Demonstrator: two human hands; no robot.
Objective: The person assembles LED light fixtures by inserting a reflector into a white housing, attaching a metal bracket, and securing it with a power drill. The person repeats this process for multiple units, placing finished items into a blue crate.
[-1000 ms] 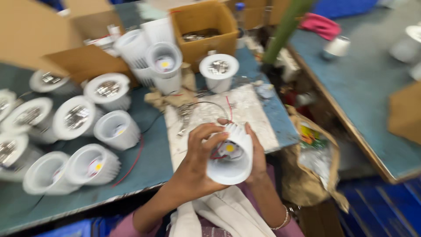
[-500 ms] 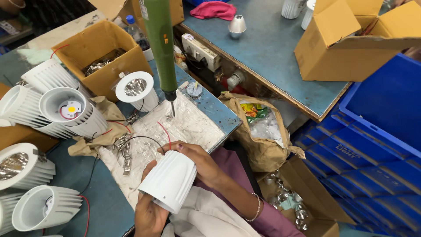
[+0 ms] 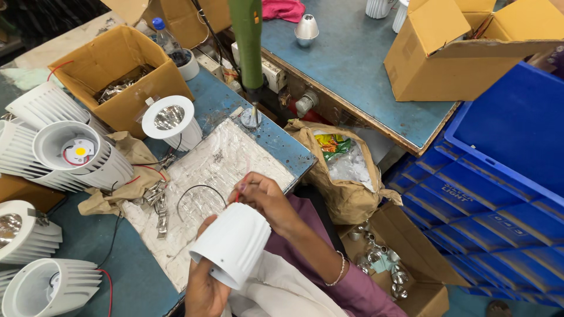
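Left hand (image 3: 202,290): grip closed around white ribbed lamp housing (image 3: 232,246).
Right hand (image 3: 264,196): pinches thin red wire (image 3: 237,198).
Risk: tugging could snap the wire.

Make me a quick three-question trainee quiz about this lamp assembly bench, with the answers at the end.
1. True or false: both hands are on the white lamp housing.
2. What hangs above the bench, tip pointing down? A) a green powered screwdriver B) a hammer C) a paint brush
3. Fill in: the cardboard box at the bench's far left holds a pile of metal ____.

Key:
1. True: the left hand cups it from below, the right hand rests on its top end.
2. A, the green powered screwdriver.
3. Clips, small silvery parts; their exact kind is hard to tell.
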